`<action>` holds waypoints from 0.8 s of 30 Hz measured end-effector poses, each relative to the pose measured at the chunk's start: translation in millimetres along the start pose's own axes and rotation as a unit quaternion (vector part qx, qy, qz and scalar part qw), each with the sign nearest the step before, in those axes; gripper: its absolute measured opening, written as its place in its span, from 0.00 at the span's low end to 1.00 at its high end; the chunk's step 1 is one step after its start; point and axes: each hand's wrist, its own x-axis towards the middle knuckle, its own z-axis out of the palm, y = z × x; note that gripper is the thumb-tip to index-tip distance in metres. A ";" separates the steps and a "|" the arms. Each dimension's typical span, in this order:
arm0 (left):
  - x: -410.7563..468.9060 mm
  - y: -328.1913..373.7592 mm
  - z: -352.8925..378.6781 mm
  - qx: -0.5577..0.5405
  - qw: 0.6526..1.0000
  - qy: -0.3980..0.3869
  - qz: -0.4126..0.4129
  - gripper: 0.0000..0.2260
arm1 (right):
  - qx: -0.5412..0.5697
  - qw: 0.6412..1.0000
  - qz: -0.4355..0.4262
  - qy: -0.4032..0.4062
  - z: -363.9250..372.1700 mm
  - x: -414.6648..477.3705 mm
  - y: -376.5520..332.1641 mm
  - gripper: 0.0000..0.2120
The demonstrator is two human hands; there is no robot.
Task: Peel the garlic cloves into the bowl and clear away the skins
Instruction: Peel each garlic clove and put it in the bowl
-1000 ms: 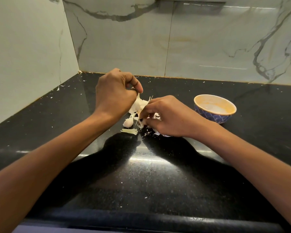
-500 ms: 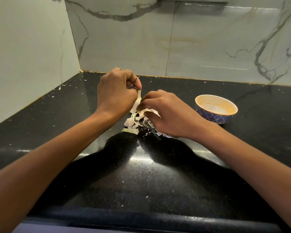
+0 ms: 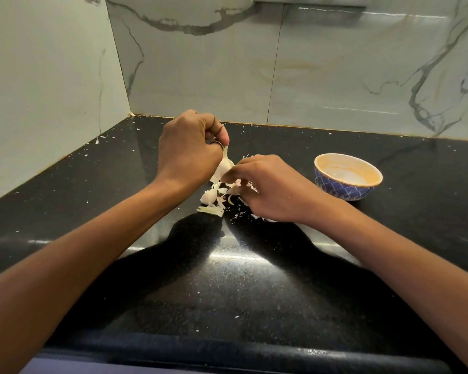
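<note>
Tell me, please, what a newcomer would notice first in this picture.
Two hands meet at the middle of the black countertop: the left hand pinches a garlic clove by its tip, and the right hand pinches it from the side. Loose white skins lie just under them. A blue-patterned bowl with an orange inside stands apart to the right.

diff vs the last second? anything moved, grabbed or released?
The right hand raised its fingertips a little from the skin pile to the garlic and now seems to pinch its lower side. The left hand kept holding the garlic by its stem, barely shifting. Nothing was let go. The bowl and the skin pile stayed put.
</note>
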 end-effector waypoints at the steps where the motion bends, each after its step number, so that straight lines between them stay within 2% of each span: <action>1: -0.1 -0.1 -0.2 -0.001 1.000 -0.001 0.001 0.16 | -0.004 1.000 0.002 0.006 -1.1 -0.2 0.8 0.20; 8: 0.8 -1.9 1.0 -0.003 1.000 -0.002 0.007 0.16 | -0.020 0.999 0.003 -0.026 0.3 -0.8 3.6 0.14; 15: 0.2 -3.7 3.4 0.003 1.000 -0.010 0.003 0.15 | -0.012 1.000 -0.007 -0.019 1.0 -1.7 5.3 0.10; 21: -2.3 -4.9 8.1 -0.029 0.994 -0.108 0.017 0.05 | -0.003 0.999 0.019 0.029 -0.7 -1.4 6.7 0.08; 24: -4.5 -0.5 7.7 -0.058 0.989 -0.133 0.036 0.06 | 0.045 0.996 0.056 0.060 -11.3 -0.1 9.8 0.08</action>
